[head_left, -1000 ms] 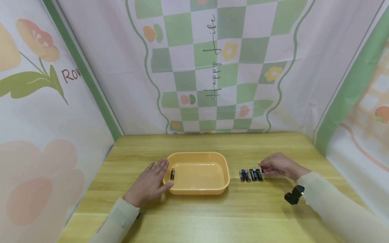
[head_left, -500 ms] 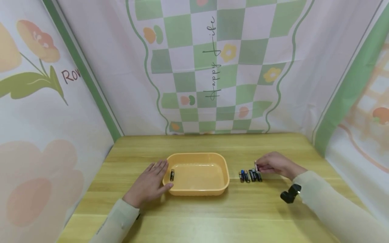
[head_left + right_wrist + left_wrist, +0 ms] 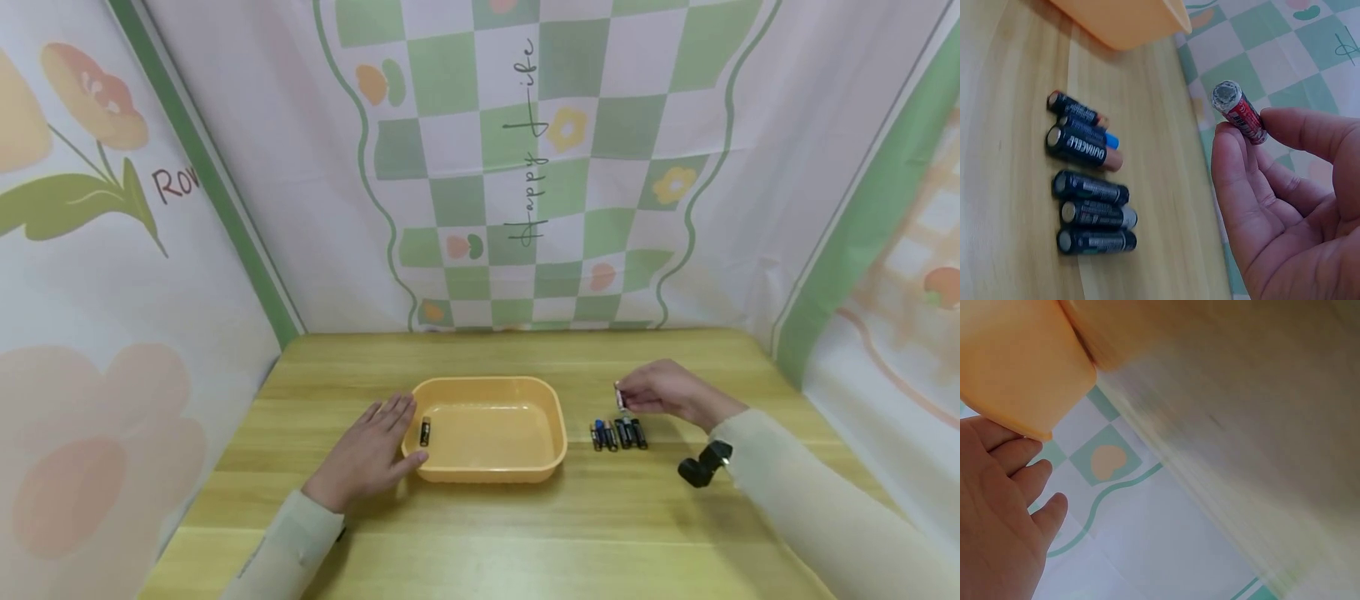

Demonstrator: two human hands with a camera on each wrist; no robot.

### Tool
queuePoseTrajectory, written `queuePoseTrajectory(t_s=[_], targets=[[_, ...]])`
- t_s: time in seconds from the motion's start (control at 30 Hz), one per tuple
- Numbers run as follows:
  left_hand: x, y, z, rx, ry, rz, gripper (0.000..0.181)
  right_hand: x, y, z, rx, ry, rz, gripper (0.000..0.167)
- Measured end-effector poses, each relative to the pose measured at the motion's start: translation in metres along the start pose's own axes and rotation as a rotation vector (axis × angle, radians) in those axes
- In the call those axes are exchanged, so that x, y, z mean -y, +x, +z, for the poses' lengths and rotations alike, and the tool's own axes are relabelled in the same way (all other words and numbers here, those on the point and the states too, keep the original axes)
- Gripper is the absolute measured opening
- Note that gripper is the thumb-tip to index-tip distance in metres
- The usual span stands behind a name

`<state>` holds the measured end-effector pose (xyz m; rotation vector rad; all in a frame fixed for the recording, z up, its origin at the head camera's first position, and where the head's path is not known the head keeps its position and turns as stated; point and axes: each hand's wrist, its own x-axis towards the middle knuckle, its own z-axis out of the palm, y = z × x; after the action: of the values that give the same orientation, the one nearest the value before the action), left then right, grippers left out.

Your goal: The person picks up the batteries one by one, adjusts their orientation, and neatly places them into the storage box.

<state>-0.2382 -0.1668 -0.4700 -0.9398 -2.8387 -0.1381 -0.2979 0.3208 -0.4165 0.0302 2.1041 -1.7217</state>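
pinching a red battery (image 3: pixel 1244 115) between thumb and fingers of right hand (image 3: pixel 667 392); tilted, raised off the surface (image 3: pixel 525 533), near the far end of six dark batteries (image 3: pixel 1092 186) lying side by side in two groups of three, right of the orange plastic basin (image 3: pixel 487 476). marked "duracell" on one of the six. resting left hand (image 3: pixel 363 458) with loose, extended fingers against basin's left rim. inside basin, lying near left wall: one black battery (image 3: pixel 425 432).
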Motion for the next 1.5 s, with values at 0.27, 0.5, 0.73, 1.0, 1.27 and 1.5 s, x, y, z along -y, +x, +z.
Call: queuePoseTrajectory(t_s=[0.27,0.5,0.73,1.0,1.27,1.5], targets=[[0.0,0.001,0.0,-0.011,0.0,0.005,0.08,0.006,0.001,0.012,0.014,0.027,-0.007,0.043],[-0.002,0.0,-0.001,0.001,-0.007,0.002,0.079,0.009,0.002,0.02,0.04,0.035,-0.024,0.035],[-0.001,0.002,-0.003,0.012,0.0,0.003,0.082,0.018,0.004,0.03,0.051,0.022,-0.031,0.036],[-0.001,0.002,-0.002,0.013,-0.016,-0.001,0.081,0.026,0.009,0.044,0.046,0.007,-0.027,0.041],[0.001,0.0,-0.001,0.018,-0.007,-0.006,0.083,0.037,0.02,0.067,0.099,-0.01,-0.046,0.032],[0.001,-0.004,0.001,0.002,-0.008,-0.006,0.082,0.033,0.027,0.087,0.113,0.011,-0.048,0.033]])
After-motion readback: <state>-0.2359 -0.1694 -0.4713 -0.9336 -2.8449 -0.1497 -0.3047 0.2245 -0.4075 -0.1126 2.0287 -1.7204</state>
